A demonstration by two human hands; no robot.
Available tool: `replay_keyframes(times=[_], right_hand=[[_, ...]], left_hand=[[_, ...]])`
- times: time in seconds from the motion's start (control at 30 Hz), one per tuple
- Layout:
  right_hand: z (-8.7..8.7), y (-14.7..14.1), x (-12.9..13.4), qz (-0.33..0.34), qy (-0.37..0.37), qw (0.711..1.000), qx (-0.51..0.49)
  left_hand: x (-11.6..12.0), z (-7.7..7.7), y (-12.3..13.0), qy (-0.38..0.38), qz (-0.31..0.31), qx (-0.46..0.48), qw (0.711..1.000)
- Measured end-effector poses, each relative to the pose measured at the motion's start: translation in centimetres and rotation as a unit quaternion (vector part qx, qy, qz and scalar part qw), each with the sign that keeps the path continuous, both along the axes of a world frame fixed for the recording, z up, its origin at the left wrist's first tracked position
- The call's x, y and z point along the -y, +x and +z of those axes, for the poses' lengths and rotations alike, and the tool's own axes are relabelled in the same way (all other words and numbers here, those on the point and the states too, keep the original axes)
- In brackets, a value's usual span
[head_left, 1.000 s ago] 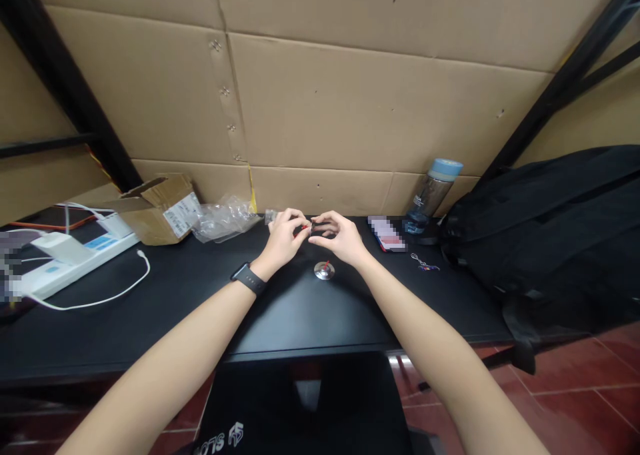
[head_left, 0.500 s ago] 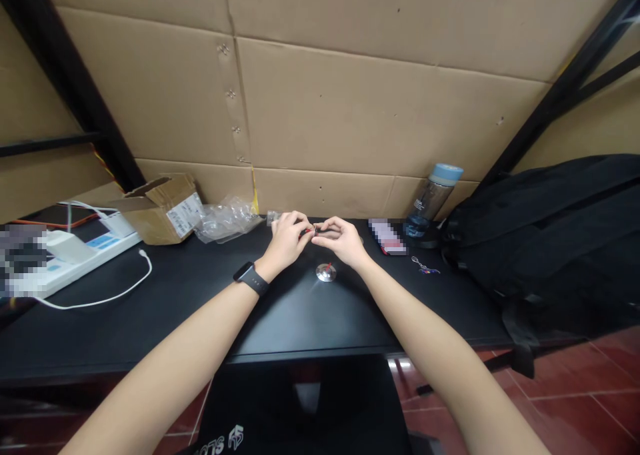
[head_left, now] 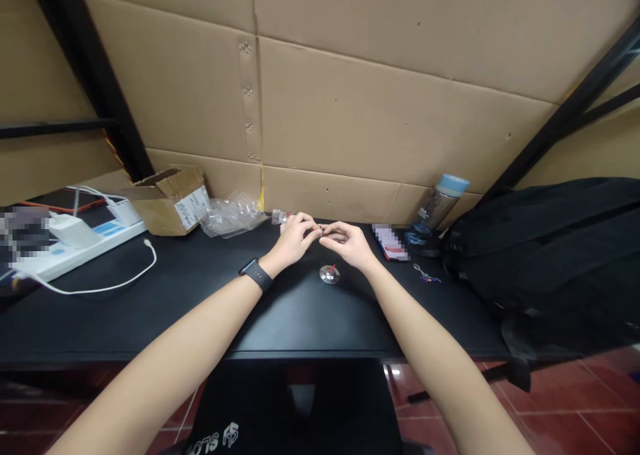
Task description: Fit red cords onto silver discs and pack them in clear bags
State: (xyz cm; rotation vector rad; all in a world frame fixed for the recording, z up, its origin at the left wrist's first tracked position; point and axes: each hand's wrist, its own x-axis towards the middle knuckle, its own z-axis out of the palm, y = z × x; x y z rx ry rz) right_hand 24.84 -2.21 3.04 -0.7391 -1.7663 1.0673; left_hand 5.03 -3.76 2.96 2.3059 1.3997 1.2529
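Observation:
My left hand and my right hand meet above the black table, fingertips nearly touching. Between them they pinch a small part with a bit of red and a thin pale edge; its kind is too small to make out. Both hands' fingers are closed on it and cover most of it. Just below the hands, a shiny round metal disc with a red piece standing at its middle lies on the table. A black watch is on my left wrist.
An open cardboard box, a clear plastic bag and a white power strip with a cable are on the left. To the right are a phone, a keychain, a water bottle and a black backpack.
The camera view has tilted and shifted slightly. Both hands still pinch the small part together, with little change in their pose. The metal disc stays on the table.

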Motion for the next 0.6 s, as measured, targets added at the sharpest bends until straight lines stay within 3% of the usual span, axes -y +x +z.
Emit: replay_keyframes(times=[0.1, 0.27, 0.4, 0.5, 0.6], right_hand=[[0.6, 0.4, 0.2, -0.006, 0.042, 0.998, 0.046], [1.1, 0.7, 0.2, -0.056, 0.175, 0.973, 0.14], [0.9, 0.9, -0.3, -0.052, 0.218, 0.959, 0.175], [0.8, 1.5, -0.8, -0.064, 0.221, 0.942, 0.244], [0.9, 2.4, -1.2, -0.085, 0.206, 0.92, 0.322]], left_hand=[[0.0, -0.1, 0.2, -0.01, 0.003, 0.01, 1.0], [-0.1, -0.7, 0.4, -0.012, 0.006, 0.01, 1.0], [-0.3, -0.8, 0.5, -0.042, 0.028, 0.014, 0.999], [0.3, 1.1, 0.6, -0.033, 0.035, 0.107, 0.993], [3.4, 4.7, 0.8, -0.014, -0.077, 0.203, 0.976]])
